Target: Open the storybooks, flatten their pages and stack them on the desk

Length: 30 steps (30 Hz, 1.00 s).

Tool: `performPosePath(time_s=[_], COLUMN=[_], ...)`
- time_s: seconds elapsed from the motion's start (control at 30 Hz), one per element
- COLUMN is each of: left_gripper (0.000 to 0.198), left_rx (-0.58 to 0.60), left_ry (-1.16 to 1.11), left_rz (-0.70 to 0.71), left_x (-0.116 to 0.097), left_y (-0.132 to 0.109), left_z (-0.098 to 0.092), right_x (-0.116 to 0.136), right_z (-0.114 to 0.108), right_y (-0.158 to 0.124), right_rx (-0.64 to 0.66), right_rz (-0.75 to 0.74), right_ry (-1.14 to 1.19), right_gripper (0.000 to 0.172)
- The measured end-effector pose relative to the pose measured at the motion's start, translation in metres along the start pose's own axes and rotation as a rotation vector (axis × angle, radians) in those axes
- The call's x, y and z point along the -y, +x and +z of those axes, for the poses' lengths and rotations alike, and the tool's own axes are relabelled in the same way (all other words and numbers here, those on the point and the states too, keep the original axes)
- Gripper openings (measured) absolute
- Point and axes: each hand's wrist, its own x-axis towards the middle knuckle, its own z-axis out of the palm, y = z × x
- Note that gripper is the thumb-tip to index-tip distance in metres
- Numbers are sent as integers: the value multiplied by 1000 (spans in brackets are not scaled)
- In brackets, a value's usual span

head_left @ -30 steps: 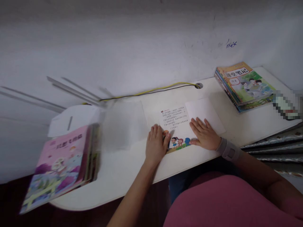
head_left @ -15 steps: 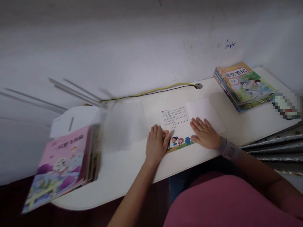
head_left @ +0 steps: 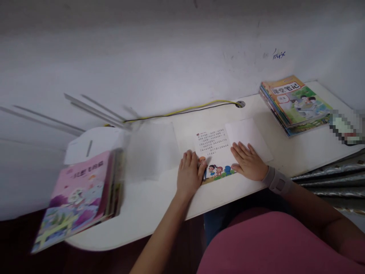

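Note:
An open picture book (head_left: 214, 141) lies on the white desk, with lines of print above coloured cartoon figures on one page and a plain white surface to its right. My left hand (head_left: 190, 173) rests flat at the left edge of the printed page, its fingers stretched out. Across the lower part of the plain white side (head_left: 245, 131), my right hand (head_left: 248, 161) lies flat, thumb pointing toward the cartoons. Neither hand grips anything. A translucent sheet (head_left: 151, 150) lies left of the book, blurred.
Pink-covered books (head_left: 76, 194) are stacked at the desk's left end, overhanging the edge, beside a white object (head_left: 94, 141). Another stack of books (head_left: 296, 101) stands at the back right, near a pixelated item (head_left: 346, 127). A yellow cable (head_left: 194, 106) runs along the wall.
The whole view has shifted slightly to the right. Both hands stay flat in the same places on the book.

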Motion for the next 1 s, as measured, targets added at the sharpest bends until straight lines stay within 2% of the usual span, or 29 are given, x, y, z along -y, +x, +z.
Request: performPosePath(time_s=[0.23, 0.6, 1.0], left_gripper=[74, 75, 68], left_rx=[11, 3, -23], left_ry=[23, 25, 5], left_rz=[6, 4, 8], left_x=[-4, -3, -3], left_y=[1, 0, -1], left_z=[-3, -2, -1], right_x=[-2, -2, -3], right_z=[-2, -2, -3], right_y=[-1, -4, -6], right_rx=[-1, -8, -17], right_rz=[8, 13, 25], right_ry=[-18, -9, -22], right_gripper=[62, 62, 61])
